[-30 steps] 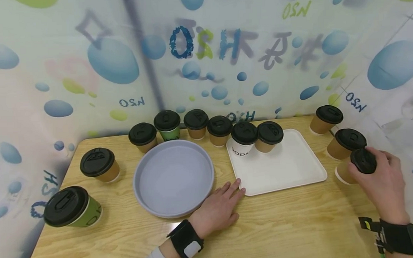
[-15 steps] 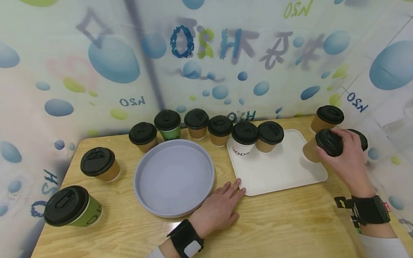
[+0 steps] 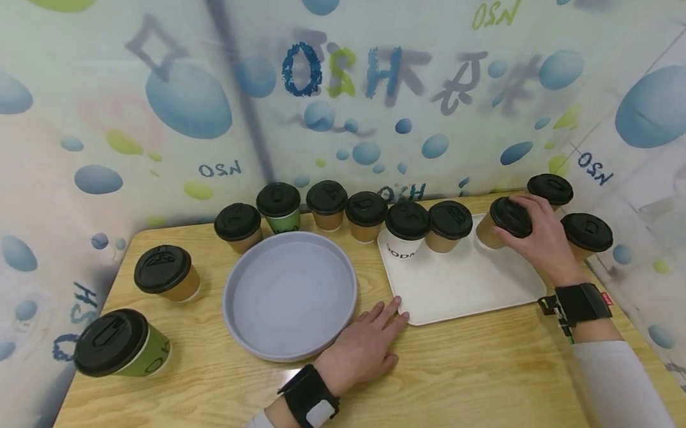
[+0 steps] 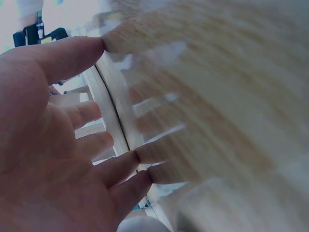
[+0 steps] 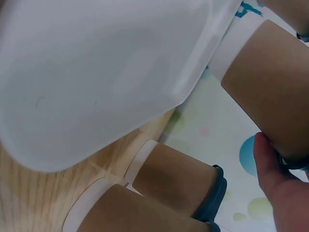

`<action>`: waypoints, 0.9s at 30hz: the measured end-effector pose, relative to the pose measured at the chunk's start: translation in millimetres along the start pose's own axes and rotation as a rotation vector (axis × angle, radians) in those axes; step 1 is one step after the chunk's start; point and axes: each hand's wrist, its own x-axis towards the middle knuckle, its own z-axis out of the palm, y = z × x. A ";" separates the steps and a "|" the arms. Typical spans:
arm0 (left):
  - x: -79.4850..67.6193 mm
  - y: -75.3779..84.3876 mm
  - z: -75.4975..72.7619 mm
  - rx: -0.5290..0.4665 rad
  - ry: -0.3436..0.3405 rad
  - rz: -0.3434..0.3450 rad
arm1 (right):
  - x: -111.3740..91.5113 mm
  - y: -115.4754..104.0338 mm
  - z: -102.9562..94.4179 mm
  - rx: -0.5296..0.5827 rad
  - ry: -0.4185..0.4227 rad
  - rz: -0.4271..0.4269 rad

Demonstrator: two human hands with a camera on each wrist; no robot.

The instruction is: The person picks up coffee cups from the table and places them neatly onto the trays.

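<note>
My right hand (image 3: pixel 539 240) grips a brown paper cup (image 5: pixel 270 82) by its black lid, over the back right part of the white tray (image 3: pixel 455 292). Whether its base touches the tray I cannot tell. A white cup (image 3: pixel 403 244) and another brown cup (image 3: pixel 443 238) stand side by side at the tray's back left. My left hand (image 3: pixel 360 348) lies flat on the table with fingers spread, fingertips at the tray's front left corner; in the left wrist view its palm (image 4: pixel 43 154) and outstretched fingers show with nothing held.
A round lavender tray (image 3: pixel 291 353) lies left of the white one. Behind it several lidded cups, one green (image 3: pixel 280 217), line the back. A brown cup (image 3: pixel 170 279) and a big green cup (image 3: pixel 130 351) stand at left. Two brown cups (image 5: pixel 169 179) stand right of the white tray.
My right hand has carried the brown cup from the table's right side leftward and back, over the white tray. The left hand stays in place.
</note>
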 end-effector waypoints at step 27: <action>-3.8 0.1 -2.4 -0.004 -0.008 -0.009 | 19.9 5.2 16.0 -0.052 -0.199 -0.053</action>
